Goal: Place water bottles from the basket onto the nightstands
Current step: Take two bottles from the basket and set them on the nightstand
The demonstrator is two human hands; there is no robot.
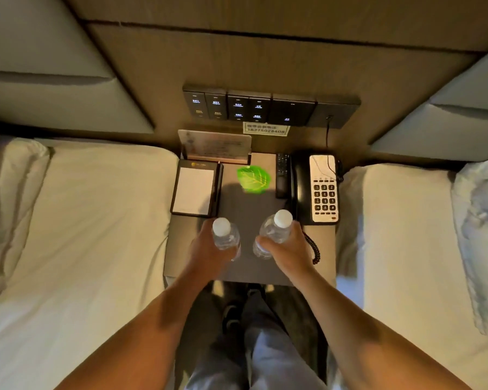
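Two clear water bottles with white caps stand over the front half of the dark nightstand (248, 204). My left hand (206, 249) is wrapped around the left bottle (224, 235), which is upright. My right hand (288, 249) grips the right bottle (273, 230), which leans slightly to the right. Both bottle bases are at or just above the nightstand top; I cannot tell whether they touch it. No basket is in view.
On the nightstand lie a notepad in a black holder (195, 190), a green leaf card (252, 178), a remote (282, 174), a black phone (319, 187) with coiled cord, and a card stand (214, 144). A switch panel (265, 108) is on the wall. White beds (96, 220) (400, 235) flank both sides.
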